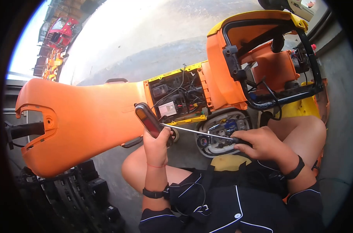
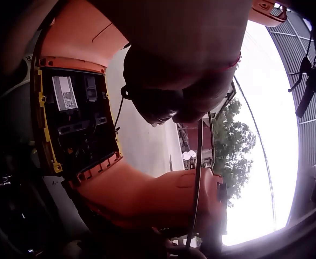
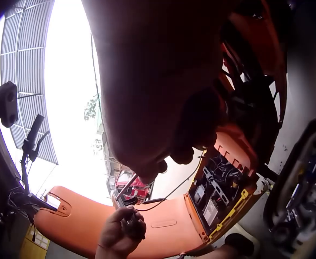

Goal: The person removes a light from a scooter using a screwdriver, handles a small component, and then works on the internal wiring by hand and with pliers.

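Note:
My left hand (image 1: 156, 147) grips a dark-cased tail light (image 1: 148, 121) with an orange and red lens, held upright in front of the orange body panel (image 1: 87, 112). In my right hand (image 1: 263, 143) is the black handle of a long screwdriver (image 1: 199, 132). Its thin metal shaft runs leftward, and the tip meets the lower side of the light in the head view. Behind both hands, an open compartment (image 1: 180, 97) with a yellow rim shows wires and a silver box (image 1: 168, 109). Most of the light is hidden by my fingers in the left wrist view.
A tool case (image 1: 225, 132) with sockets and bits lies open on the floor between my knees and the vehicle. A black-framed orange housing (image 1: 261, 58) rises at right. Dark battery-like blocks (image 1: 79, 194) stand at lower left.

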### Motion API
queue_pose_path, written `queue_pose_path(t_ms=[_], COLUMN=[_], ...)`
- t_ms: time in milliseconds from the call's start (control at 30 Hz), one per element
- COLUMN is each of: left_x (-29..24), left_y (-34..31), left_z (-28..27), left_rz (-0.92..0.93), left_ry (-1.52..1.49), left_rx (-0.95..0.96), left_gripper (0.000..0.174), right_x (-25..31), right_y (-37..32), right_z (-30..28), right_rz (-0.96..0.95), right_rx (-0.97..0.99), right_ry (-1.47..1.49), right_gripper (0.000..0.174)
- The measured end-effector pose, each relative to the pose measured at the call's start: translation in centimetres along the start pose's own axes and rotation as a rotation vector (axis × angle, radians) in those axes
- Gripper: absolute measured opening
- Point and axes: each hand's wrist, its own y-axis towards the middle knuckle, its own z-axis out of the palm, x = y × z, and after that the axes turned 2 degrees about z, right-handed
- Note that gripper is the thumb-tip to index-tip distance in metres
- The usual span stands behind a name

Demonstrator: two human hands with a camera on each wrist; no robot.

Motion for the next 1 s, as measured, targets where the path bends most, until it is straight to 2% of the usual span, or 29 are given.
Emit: queue_pose_path(t_ms=[67, 133, 267, 333, 367, 433, 467, 633, 733, 833, 1000], left_x=[-0.2, -0.2, 0.3, 0.4, 0.6, 1.2, 1.2, -0.3, -0.7, -0.5, -0.6], left_y=[-0.1, 0.1, 0.7, 0.8, 0.9, 1.3, 1.4, 1.3, 1.3, 1.2, 1.0], left_z=[0.1, 0.1, -0.3, -0.5, -0.8, -1.4, -1.6, -2.1, -2.8, -3.5, -3.6], left_rz=[-0.015, 0.005, 0.071, 0.148, 0.146, 0.160, 0.161, 0.021, 0.033, 0.023, -0.004], left_ry=[-0.012, -0.013, 0.033, 0.286, 0.283, 0.289, 0.287, -0.001, -0.150, -0.184, -0.335], left_rx=[-0.013, 0.002, 0.001, -0.041, -0.045, -0.032, -0.039, -0.069, -0.024, 0.033, 0.081], left_gripper=[0.033, 0.021, 0.023, 0.023, 0.023, 0.034, 0.034, 0.030, 0.029, 0.024, 0.025], right_x=[-0.2, -0.4, 0.0, 0.0, 0.0, 0.1, 0.2, 0.3, 0.1, -0.1, -0.2], right_y=[0.1, 0.3, 0.8, 0.9, 1.0, 1.3, 1.6, 2.4, 2.7, 2.9, 2.9], right_z=[0.4, 0.7, 0.4, 0.3, 0.3, 0.2, 0.1, -0.4, -0.4, -0.3, 0.0], right_rz=[-0.008, -0.018, 0.000, 0.006, 0.004, 0.023, 0.017, 0.117, 0.168, 0.169, 0.145], right_rx=[-0.008, -0.030, -0.027, -0.041, -0.036, -0.011, -0.007, 0.122, 0.181, 0.187, 0.190], right_ry=[-0.037, -0.040, -0.101, -0.147, -0.150, -0.108, -0.110, 0.135, 0.222, 0.258, 0.268], right_gripper=[0.032, 0.032, 0.032, 0.031, 0.031, 0.031, 0.031, 0.033, 0.033, 0.033, 0.033])
